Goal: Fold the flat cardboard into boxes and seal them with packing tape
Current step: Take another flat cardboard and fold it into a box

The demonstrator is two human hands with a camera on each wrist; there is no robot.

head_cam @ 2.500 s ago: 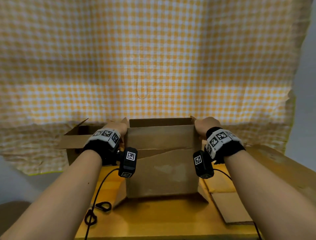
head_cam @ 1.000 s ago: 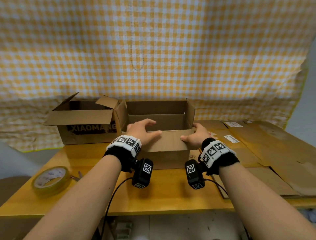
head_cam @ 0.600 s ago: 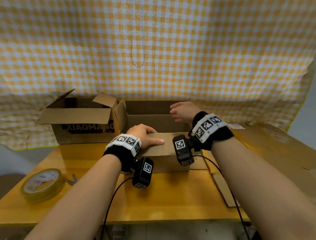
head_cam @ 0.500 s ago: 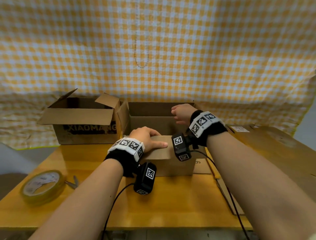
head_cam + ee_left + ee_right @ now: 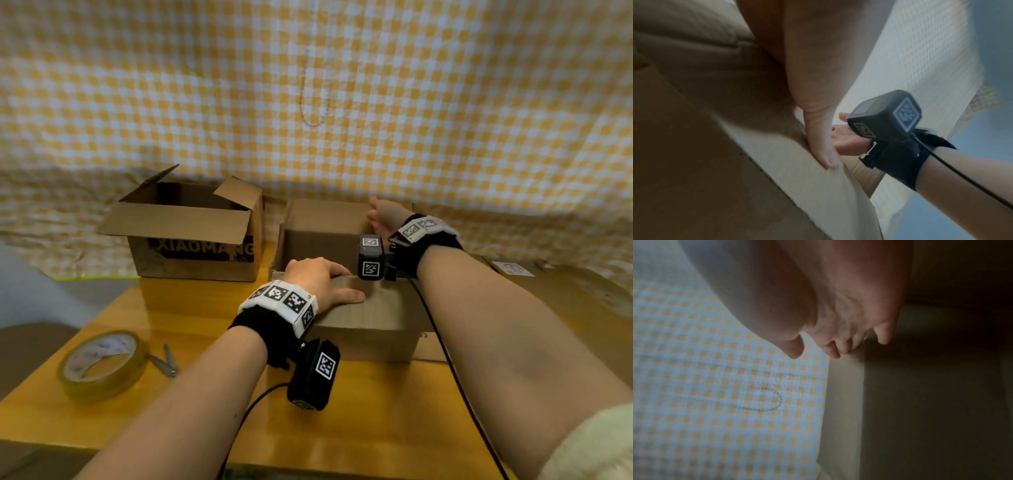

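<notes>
My left hand (image 5: 317, 281) lies flat, fingers straight, pressing the near flap down on the cardboard box (image 5: 373, 318) mid-table. My right hand (image 5: 383, 216) reaches to the far flap (image 5: 325, 216), fingers loosely bent at its top edge; real grip, cannot tell. Tape roll (image 5: 102, 363) sits near-left, a second open box (image 5: 191, 233) back-left.
</notes>
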